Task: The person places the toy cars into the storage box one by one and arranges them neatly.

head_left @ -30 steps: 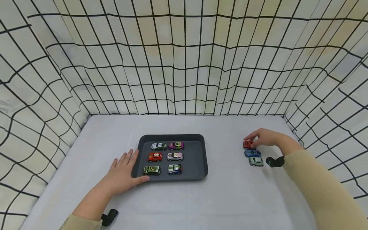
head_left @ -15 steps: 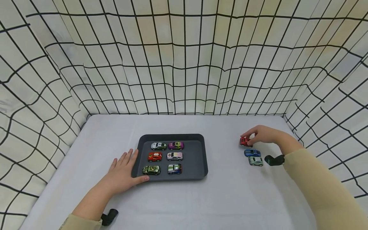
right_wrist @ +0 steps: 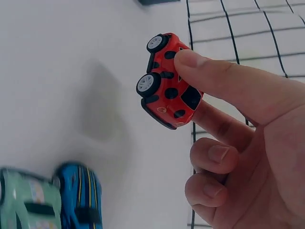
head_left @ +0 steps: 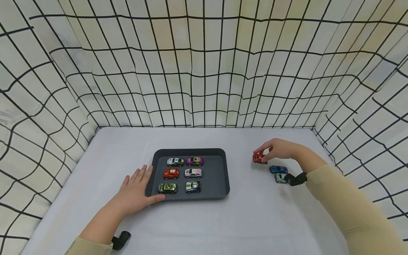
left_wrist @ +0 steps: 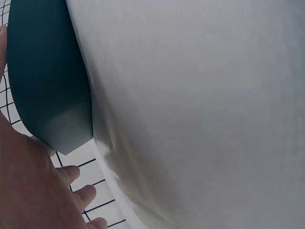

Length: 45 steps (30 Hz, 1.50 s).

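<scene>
My right hand point(head_left: 278, 148) pinches a red toy car with black spots point(right_wrist: 172, 90) between thumb and fingers, held above the table. Below and behind it, a blue toy car with yellow stripes point(right_wrist: 82, 195) and a mint green toy car point(right_wrist: 33, 200) stand side by side. My left hand point(head_left: 135, 194) lies with straight, spread fingers against the left end of a dark grey tray point(head_left: 215, 191), its thumb at the near rim. In the tray stand several toy cars in two columns, among them a red one point(head_left: 171, 173), a purple one point(head_left: 194, 161) and a camouflage green one point(head_left: 167, 188).
A white cloth covers the table point(head_left: 204, 226). White walls with a black grid point(head_left: 204, 71) rise at the back and both sides. Bare tray floor shows to the right of the cars. Each wrist bears a black camera mount point(head_left: 122, 241).
My right hand has lifted the red spotted car away from the blue and mint cars and carried it left towards the tray. The left hand stays in place.
</scene>
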Motion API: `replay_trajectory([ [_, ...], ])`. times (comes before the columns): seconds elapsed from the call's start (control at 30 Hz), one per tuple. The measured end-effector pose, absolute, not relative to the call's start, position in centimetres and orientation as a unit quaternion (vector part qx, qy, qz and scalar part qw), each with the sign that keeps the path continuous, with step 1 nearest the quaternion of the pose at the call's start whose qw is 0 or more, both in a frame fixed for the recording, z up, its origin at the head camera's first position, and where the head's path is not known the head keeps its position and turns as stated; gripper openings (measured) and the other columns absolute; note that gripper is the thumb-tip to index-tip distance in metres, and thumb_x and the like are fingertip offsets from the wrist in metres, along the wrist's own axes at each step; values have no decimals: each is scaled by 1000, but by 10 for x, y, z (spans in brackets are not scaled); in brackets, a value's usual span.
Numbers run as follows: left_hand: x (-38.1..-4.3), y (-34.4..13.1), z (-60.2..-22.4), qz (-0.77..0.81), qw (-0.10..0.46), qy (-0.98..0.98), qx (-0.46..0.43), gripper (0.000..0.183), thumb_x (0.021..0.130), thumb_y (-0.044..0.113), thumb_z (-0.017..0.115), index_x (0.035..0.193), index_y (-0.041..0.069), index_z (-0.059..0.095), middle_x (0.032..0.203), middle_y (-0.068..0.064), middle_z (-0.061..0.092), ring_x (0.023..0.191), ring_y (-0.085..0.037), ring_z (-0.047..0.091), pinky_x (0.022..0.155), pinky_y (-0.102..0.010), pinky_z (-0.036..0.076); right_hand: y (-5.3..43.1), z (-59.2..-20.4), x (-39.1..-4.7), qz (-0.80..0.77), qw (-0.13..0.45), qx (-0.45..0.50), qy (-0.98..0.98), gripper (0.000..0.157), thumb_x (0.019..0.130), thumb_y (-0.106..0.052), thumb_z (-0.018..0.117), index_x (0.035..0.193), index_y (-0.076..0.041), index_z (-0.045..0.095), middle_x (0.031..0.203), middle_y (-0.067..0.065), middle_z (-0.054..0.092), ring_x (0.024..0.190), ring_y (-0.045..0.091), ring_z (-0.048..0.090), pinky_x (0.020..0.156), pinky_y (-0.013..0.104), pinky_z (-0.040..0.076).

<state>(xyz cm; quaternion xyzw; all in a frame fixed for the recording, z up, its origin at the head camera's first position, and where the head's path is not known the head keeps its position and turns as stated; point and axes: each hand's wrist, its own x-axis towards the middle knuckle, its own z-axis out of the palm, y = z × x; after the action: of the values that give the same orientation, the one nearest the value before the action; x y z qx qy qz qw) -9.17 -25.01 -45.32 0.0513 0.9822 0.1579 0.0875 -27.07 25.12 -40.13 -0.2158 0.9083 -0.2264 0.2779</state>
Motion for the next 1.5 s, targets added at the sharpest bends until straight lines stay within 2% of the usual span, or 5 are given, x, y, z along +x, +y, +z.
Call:
replay_trajectory([
  [0.53,-93,-249,-455,159,90,982,47,125,75,79,63,158,0,13,160,-30,12,145,-52,11,114,-69,4,166,-393,-245,-230,290,-299,880,42,86,-27,78,127,-26,70,107,-9,65,85,19,56,71,34,49],
  [0.67,-92,-247,-451,160,93,982,46,124,75,78,64,157,-1,14,160,-30,13,145,-53,11,113,-70,5,142,-396,-240,-224,296,-318,872,39,87,-26,78,126,-27,71,109,-11,65,87,19,56,71,33,49],
  [0.8,-92,-248,-452,158,91,982,44,124,75,77,65,157,-1,15,160,-29,14,145,-51,12,114,-68,5,123,-401,-236,-221,302,-321,870,36,87,-25,78,122,-30,72,114,-10,64,93,18,56,75,34,50],
  [1.03,-91,-248,-448,159,92,982,43,125,74,77,65,157,-1,15,160,-30,13,145,-52,11,114,-69,5,100,-413,-226,-207,317,-319,869,34,87,-23,79,119,-31,74,114,-11,64,107,11,55,96,36,48],
  [1.5,-92,-247,-450,150,99,983,45,125,75,79,63,157,-1,13,160,-30,13,145,-52,12,114,-69,8,77,-421,-211,-123,298,-322,890,29,86,-23,79,114,-30,76,100,-14,66,98,9,56,92,34,49],
])
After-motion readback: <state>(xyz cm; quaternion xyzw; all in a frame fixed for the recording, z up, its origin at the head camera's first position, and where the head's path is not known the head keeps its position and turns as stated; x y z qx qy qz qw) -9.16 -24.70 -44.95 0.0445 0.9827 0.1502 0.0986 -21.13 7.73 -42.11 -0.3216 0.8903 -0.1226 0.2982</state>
